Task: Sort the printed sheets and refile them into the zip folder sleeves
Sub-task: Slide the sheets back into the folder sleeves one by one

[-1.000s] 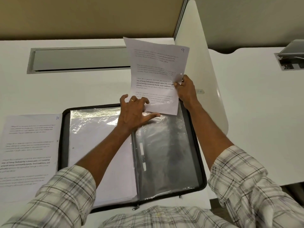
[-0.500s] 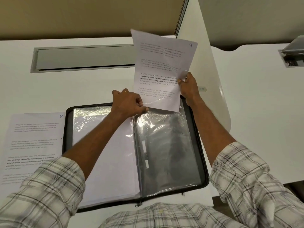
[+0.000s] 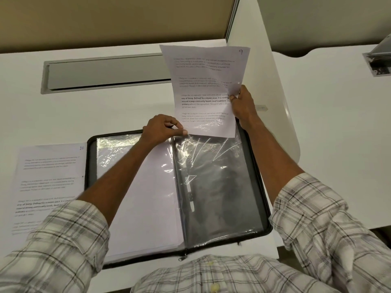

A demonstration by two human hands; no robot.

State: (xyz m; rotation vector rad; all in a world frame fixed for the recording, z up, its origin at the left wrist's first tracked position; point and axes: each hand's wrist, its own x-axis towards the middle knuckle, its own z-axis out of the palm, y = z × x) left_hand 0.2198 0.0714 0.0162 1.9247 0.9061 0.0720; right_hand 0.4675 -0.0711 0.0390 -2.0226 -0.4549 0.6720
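A black zip folder (image 3: 257,187) lies open on the white desk, with clear plastic sleeves on both halves. My right hand (image 3: 243,106) grips the right edge of a printed sheet (image 3: 203,89) marked 9, held upright above the folder's top right. The sheet's lower edge meets the mouth of the right clear sleeve (image 3: 220,187). My left hand (image 3: 163,129) pinches the top edge of that sleeve near the spine. The left half holds sleeves with white sheets (image 3: 146,197). Another printed sheet (image 3: 48,180) marked 10 lies flat left of the folder.
A grey cable tray lid (image 3: 105,72) is set into the desk behind the folder. A white divider panel (image 3: 273,81) rises at the right, with a neighbouring desk (image 3: 338,134) beyond it. A tan partition (image 3: 114,20) backs the desk.
My left hand went from flat on the folder to pinching the sleeve's top edge. The sheet in my right hand shifted slightly right and up, its lower edge at the sleeve mouth.
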